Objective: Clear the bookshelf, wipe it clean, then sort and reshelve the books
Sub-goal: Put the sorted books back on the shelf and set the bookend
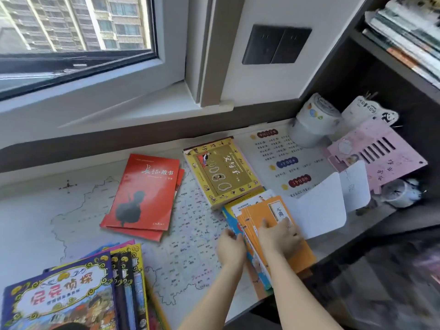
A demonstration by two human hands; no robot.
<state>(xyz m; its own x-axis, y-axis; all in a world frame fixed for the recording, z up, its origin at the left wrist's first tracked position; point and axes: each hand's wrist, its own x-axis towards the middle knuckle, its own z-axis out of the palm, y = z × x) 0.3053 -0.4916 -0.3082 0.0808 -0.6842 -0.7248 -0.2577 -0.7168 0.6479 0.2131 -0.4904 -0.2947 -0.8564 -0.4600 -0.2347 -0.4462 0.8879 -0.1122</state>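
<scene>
Lying nearest, down-left of the orange book stack, a pile of picture books sits on the map-covered tabletop. At the stack itself, by the tabletop's right edge, the left hand curls its fingers round the stack's left side, while the right hand presses flat, fingers straight, on the top orange cover. Just right of the stack stands a white bookend. Left and beyond lie red books; just beyond the stack, a yellow book. Farther right, the bookshelf holds leaning books.
</scene>
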